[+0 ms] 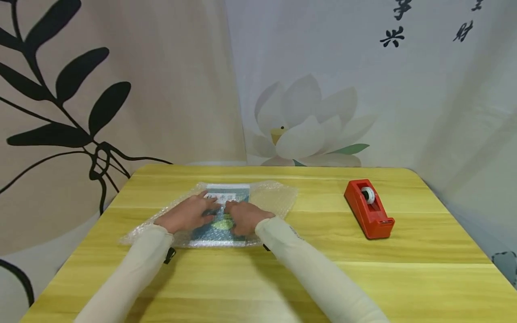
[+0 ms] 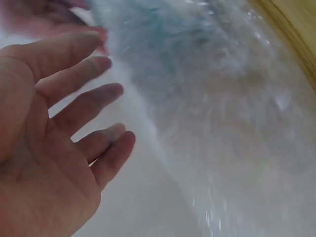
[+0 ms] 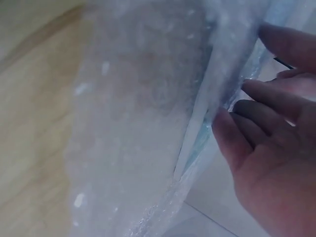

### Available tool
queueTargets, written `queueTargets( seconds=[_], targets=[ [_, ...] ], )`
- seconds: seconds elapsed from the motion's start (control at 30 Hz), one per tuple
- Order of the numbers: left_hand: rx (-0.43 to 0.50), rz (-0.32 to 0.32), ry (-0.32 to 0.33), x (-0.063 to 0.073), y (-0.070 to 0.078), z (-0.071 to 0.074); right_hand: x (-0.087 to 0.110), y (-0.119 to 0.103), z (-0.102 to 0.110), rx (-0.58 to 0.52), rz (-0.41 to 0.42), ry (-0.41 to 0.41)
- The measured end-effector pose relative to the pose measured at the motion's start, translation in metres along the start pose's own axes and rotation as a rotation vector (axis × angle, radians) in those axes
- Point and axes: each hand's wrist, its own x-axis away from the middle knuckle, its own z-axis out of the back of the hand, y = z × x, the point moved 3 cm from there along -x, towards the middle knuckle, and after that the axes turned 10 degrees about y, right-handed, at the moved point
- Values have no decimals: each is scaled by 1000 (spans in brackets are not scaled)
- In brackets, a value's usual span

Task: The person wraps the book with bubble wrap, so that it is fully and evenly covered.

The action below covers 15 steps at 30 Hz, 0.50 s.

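Observation:
A blue-green book (image 1: 238, 194) with a white title band and a green patch lies flat on the table under clear bubble wrap (image 1: 278, 194). My left hand (image 1: 189, 213) lies over the left part of the cover, fingers spread and pointing right. In the left wrist view that hand (image 2: 74, 118) shows loosely bent, separated fingers beside the wrap (image 2: 222, 113). My right hand (image 1: 247, 218) is over the cover's right part, index finger extended. The right wrist view shows its fingertips right at the wrap, with the hand (image 3: 276, 138) loosely bent and thumb apart.
A red tape dispenser (image 1: 369, 209) with a white roll of tape (image 1: 368, 195) stands on the right side of the wooden table (image 1: 323, 273). Behind the table hangs a printed curtain (image 1: 181, 80) with leaves, a lotus and dark characters.

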Motion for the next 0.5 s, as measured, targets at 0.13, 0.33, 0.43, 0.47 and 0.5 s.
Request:
queueTargets(
  seconds=[0.13, 0.33, 0.43, 0.47, 0.5],
  targets=[
    [112, 119, 1, 24, -8, 19, 1, 0, 2, -44, -10, 3],
    [151, 231, 45, 69, -33, 34, 2, 0, 2, -76, -15, 6],
    [120, 268, 53, 88, -47, 32, 1, 1, 2, -58, -7, 3],
    [117, 278, 50, 93, -51, 30, 1, 1, 2, -52, -5, 2],
    [117, 291, 47, 98, -54, 29, 1, 2, 2, -50, -2, 2]
  ],
)
